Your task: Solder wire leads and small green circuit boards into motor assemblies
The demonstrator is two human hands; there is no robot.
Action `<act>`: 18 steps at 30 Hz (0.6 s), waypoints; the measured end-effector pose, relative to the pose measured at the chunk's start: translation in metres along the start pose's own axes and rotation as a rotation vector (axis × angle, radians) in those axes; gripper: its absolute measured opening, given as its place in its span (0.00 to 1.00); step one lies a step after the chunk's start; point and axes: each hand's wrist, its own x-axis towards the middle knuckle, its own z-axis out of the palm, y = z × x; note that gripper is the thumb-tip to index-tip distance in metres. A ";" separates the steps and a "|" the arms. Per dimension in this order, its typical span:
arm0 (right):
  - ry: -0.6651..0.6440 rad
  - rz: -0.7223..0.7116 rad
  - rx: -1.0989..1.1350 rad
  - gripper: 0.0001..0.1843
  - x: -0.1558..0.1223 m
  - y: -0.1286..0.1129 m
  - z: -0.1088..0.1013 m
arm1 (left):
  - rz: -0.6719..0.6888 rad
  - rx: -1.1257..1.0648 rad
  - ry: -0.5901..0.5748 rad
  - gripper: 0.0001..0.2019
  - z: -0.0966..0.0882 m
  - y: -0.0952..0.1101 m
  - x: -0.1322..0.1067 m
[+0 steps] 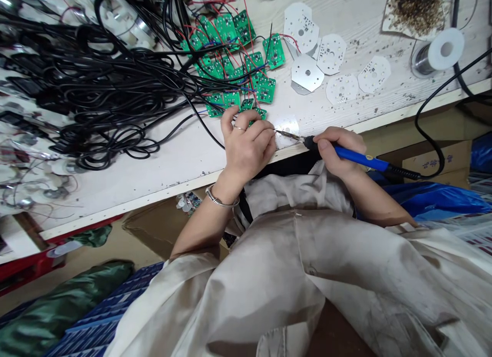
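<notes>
My right hand (338,152) is shut on a blue-handled soldering iron (361,158), whose thin metal tip (288,135) touches the edge of a round white LED board (287,131) at the table's front edge. My left hand (246,144) lies just left of that board, with its fingers curled and their tips near the iron's tip. Whether those fingers pinch anything is too small to tell. Several green circuit boards (230,64) with red, blue and black wires lie just beyond my left hand, partly hidden by it.
A mass of black cables (103,90) spreads across the table's left side. Several white octagonal LED boards (317,54) lie at the back, near a solder spool (438,52). The iron's black cord (430,126) runs off the table's front edge (192,185) at right.
</notes>
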 end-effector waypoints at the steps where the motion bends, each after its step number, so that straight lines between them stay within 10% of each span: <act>1: 0.021 -0.001 0.010 0.13 0.000 0.000 0.001 | 0.004 0.000 -0.002 0.08 0.000 -0.001 0.000; 13: 0.140 0.205 0.150 0.13 -0.009 -0.001 0.005 | 0.185 0.120 0.137 0.07 0.004 -0.005 -0.003; 18: 0.014 -0.002 -0.068 0.16 -0.007 -0.008 0.021 | 0.192 0.169 0.165 0.07 0.005 -0.002 -0.002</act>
